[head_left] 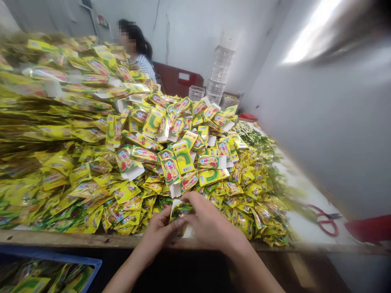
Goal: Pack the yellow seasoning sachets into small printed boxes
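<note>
Both forearms enter from the near edge of the view and converge at the near edge of the table. The left hand (157,232) is angled up and to the right, with the thumb extended along the near face of a small printed paperboard carton (180,211) and the remaining fingers curled beneath and behind it. The right hand (210,217) lies over the carton from the right, back of the hand upward, with the fingers pressed together and bent down across its top. The carton is held between the two hands, just above the wooden table edge (91,240). A white flap shows below it, and foil sachets are visible in its open end.

Beyond the hands, a large heap of yellow foil sachets (128,211) and yellow cartons (183,158) with white flaps covers most of the table. Red-handled scissors (325,219) lie on the white tabletop (308,191) at right. A blue crate (51,256) holding sachets is located at near left, below table level. A co-worker (136,44) is positioned at far left beyond the heap, and stacked white baskets (218,75) stand at the far end.
</note>
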Available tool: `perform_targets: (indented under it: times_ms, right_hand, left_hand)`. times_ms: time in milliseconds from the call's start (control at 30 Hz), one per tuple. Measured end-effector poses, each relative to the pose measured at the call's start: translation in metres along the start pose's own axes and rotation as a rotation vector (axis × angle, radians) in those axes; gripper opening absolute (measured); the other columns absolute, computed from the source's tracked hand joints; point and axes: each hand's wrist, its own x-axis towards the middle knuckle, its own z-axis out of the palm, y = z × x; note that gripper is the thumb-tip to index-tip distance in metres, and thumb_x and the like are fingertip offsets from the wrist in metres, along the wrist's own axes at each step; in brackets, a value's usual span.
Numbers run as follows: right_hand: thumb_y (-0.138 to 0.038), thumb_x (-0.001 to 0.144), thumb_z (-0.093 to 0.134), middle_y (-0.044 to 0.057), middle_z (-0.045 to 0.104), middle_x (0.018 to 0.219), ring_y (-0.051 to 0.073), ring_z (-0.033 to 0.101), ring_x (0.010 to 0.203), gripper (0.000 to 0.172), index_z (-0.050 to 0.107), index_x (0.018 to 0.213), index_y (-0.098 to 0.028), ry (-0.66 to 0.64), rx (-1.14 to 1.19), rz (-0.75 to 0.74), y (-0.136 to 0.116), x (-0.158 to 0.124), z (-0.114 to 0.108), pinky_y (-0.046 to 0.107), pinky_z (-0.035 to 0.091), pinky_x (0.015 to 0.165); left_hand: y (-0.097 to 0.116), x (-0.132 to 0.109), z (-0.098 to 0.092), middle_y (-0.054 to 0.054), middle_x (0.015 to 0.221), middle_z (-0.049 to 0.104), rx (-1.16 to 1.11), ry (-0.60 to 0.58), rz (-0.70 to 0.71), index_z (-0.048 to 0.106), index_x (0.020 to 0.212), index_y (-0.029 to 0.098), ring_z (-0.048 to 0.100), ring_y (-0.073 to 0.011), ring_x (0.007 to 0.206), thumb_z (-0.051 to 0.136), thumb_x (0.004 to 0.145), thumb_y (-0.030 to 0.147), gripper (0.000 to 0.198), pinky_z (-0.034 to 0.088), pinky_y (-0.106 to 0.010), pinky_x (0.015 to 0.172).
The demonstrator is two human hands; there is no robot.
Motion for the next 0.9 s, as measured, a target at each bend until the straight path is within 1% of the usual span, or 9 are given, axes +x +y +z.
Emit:
perform_targets:
  times_ms: [100, 200, 300, 400, 500, 600, 733, 800, 900]
  right_hand:
    - [-0.008, 0.083, 0.062, 0.003, 0.062, 0.095, 0.018, 0.058, 0.089, 0.020, 0.059, 0.098, -0.022, 0.128, 0.003, 0.049, 0.008, 0.001, 0.012, 0.028, 0.044, 0.078]
    - [-0.010, 0.084, 0.063, 0.002, 0.061, 0.084, 0.018, 0.055, 0.083, 0.011, 0.062, 0.082, -0.021, 0.182, -0.047, -0.009, 0.016, 0.002, 0.025, 0.029, 0.043, 0.074]
    - [-0.017, 0.085, 0.066, 0.002, 0.061, 0.080, 0.020, 0.053, 0.083, 0.009, 0.063, 0.078, -0.021, 0.196, -0.058, -0.101, 0.019, 0.002, 0.030, 0.031, 0.043, 0.074]
    - [-0.017, 0.088, 0.062, 0.004, 0.063, 0.081, 0.020, 0.053, 0.084, 0.008, 0.064, 0.082, -0.021, 0.194, -0.050, -0.155, 0.021, 0.002, 0.027, 0.032, 0.044, 0.076]
    - [-0.017, 0.091, 0.059, 0.004, 0.065, 0.083, 0.019, 0.054, 0.084, 0.011, 0.068, 0.087, -0.021, 0.164, -0.001, -0.146, 0.021, 0.003, 0.021, 0.033, 0.045, 0.078]
    - [-0.019, 0.091, 0.060, 0.005, 0.067, 0.100, 0.020, 0.054, 0.098, 0.013, 0.072, 0.091, -0.024, 0.114, -0.007, -0.135, 0.020, 0.003, 0.019, 0.036, 0.045, 0.087]
    - [-0.027, 0.080, 0.074, 0.004, 0.061, 0.122, 0.028, 0.042, 0.123, 0.002, 0.075, 0.077, -0.028, 0.052, -0.051, -0.146, 0.020, -0.003, 0.029, 0.046, 0.039, 0.100]
    - [-0.027, 0.081, 0.072, 0.005, 0.061, 0.121, 0.027, 0.045, 0.121, 0.003, 0.075, 0.081, -0.028, 0.093, 0.041, -0.119, 0.020, -0.009, 0.034, 0.045, 0.040, 0.100]
    - [-0.024, 0.088, 0.061, 0.007, 0.066, 0.107, 0.022, 0.059, 0.102, 0.015, 0.073, 0.096, -0.026, 0.295, 0.316, 0.128, 0.022, -0.018, 0.038, 0.037, 0.049, 0.087]
  left_hand:
    - [0.008, -0.005, -0.002, -0.004, 0.093, 0.072, -0.005, 0.019, -0.012, 0.072, 0.100, 0.019, 0.063, -0.0228, 0.089, 0.070, 0.079, 0.035, 0.026, 0.048, -0.028, 0.078]
    - [0.010, -0.006, 0.002, -0.003, 0.081, 0.070, -0.023, 0.082, -0.055, 0.073, 0.095, 0.018, 0.060, -0.0191, 0.073, 0.072, 0.076, 0.034, 0.025, 0.046, -0.025, 0.066]
    - [0.006, -0.003, 0.010, 0.000, 0.072, 0.068, -0.088, 0.201, -0.066, 0.072, 0.086, 0.017, 0.058, -0.0175, 0.066, 0.070, 0.073, 0.028, 0.017, 0.045, -0.023, 0.060]
    - [0.002, 0.001, 0.018, 0.000, 0.073, 0.068, -0.161, 0.291, -0.039, 0.070, 0.083, 0.017, 0.060, -0.0190, 0.072, 0.064, 0.075, 0.023, 0.012, 0.046, -0.024, 0.064]
    - [0.004, -0.001, 0.017, -0.002, 0.090, 0.071, -0.152, 0.221, -0.022, 0.069, 0.099, 0.018, 0.062, -0.0214, 0.089, 0.064, 0.078, 0.022, 0.022, 0.048, -0.026, 0.076]
    - [0.005, -0.005, 0.006, -0.004, 0.110, 0.070, -0.064, 0.117, -0.009, 0.066, 0.113, 0.022, 0.060, -0.0238, 0.104, 0.072, 0.077, 0.027, 0.037, 0.046, -0.028, 0.088]
    - [-0.005, -0.007, -0.008, -0.005, 0.107, 0.071, 0.032, 0.084, 0.020, 0.068, 0.109, 0.022, 0.062, -0.0243, 0.101, 0.076, 0.074, 0.027, 0.036, 0.047, -0.029, 0.088]
    - [-0.010, -0.006, -0.011, -0.005, 0.104, 0.072, 0.058, 0.084, 0.016, 0.069, 0.106, 0.021, 0.063, -0.0247, 0.098, 0.076, 0.073, 0.028, 0.034, 0.048, -0.031, 0.088]
    - [-0.009, -0.009, -0.013, -0.007, 0.106, 0.071, 0.104, 0.078, -0.028, 0.070, 0.107, 0.021, 0.062, -0.0273, 0.103, 0.074, 0.076, 0.033, 0.033, 0.047, -0.035, 0.092]
